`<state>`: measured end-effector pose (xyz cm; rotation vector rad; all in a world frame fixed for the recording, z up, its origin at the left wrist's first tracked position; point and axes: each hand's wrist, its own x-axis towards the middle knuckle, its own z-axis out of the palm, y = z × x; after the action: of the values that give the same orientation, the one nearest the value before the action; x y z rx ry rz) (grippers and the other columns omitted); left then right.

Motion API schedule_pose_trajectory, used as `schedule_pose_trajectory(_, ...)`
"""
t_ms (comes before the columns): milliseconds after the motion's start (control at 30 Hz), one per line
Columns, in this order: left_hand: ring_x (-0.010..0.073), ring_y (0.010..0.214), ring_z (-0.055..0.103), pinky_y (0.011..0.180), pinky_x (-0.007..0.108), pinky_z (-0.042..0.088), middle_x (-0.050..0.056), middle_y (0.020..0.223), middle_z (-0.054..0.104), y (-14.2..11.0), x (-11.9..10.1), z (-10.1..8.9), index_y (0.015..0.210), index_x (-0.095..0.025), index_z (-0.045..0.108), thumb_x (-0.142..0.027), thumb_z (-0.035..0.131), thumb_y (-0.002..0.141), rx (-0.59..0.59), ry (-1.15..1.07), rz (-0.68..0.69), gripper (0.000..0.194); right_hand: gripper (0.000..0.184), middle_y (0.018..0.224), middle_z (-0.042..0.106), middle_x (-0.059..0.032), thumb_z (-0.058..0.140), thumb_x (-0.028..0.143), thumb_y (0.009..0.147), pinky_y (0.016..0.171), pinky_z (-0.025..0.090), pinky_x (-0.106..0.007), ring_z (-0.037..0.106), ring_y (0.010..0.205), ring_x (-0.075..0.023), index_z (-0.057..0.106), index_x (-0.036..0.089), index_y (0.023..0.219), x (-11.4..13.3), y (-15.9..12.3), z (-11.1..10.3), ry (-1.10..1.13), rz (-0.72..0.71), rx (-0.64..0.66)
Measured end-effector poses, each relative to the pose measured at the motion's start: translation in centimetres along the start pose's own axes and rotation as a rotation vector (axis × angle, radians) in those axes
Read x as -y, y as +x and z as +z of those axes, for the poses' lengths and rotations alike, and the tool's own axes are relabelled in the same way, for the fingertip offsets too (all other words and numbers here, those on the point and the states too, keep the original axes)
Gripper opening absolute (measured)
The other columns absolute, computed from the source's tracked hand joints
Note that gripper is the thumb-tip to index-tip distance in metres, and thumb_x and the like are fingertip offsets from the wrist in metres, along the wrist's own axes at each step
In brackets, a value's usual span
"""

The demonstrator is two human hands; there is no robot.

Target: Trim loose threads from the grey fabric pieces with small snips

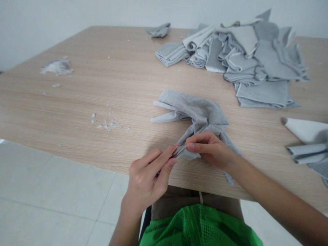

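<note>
A crumpled piece of grey knit fabric lies near the table's front edge, its lighter ends spread to the left. My right hand pinches a folded edge of it between thumb and forefinger. Close by on the left, my left hand has its thumb and forefinger closed at the tip of that same edge. Something small and dark shows between the left fingers, mostly hidden, and I cannot make out what it is.
A heap of grey and white fabric pieces lies at the back right, with one small piece apart from it. More rolled pieces lie at the right edge. White scraps form a small pile at left; loose bits lie nearer.
</note>
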<state>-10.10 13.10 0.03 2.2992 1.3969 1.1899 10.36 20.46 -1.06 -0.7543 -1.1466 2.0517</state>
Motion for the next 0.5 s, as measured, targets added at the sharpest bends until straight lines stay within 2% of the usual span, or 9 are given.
schedule_pose_trajectory(133,0.0093,0.063,0.060,0.055,0.021,0.049,0.004,0.086,0.071,0.04,-0.29,0.14,0.125,-0.016,0.068,-0.013,0.062,0.093,-0.015,-0.048,-0.023,0.032,0.017,0.064,0.065,0.0013,0.083,0.033,0.075,0.060,0.039,-0.024,0.052,0.061,-0.0093,0.078,0.017,0.074,-0.02,-0.03,0.05,-0.006,-0.005,-0.004)
schedule_pose_trajectory(300,0.0100,0.060,0.063,0.052,0.021,0.050,0.005,0.088,0.075,-0.02,-0.30,0.26,0.121,-0.017,0.071,-0.017,0.062,0.094,-0.019,-0.088,-0.082,0.028,0.017,0.067,0.067,0.0002,0.083,0.034,0.075,0.061,0.038,-0.025,0.052,0.063,-0.0102,0.078,0.017,0.074,-0.09,-0.02,0.00,-0.043,-0.004,-0.026)
schedule_pose_trajectory(500,0.0169,0.080,0.073,0.064,0.026,0.057,0.007,0.099,0.078,-0.14,-0.06,0.28,0.117,-0.019,0.074,-0.018,0.063,0.094,-0.004,-0.171,-0.171,0.026,0.019,0.065,0.067,0.0009,0.083,0.036,0.075,0.060,0.038,-0.026,0.052,0.061,-0.0101,0.079,0.018,0.074,-0.23,0.03,0.00,-0.072,-0.023,-0.029)
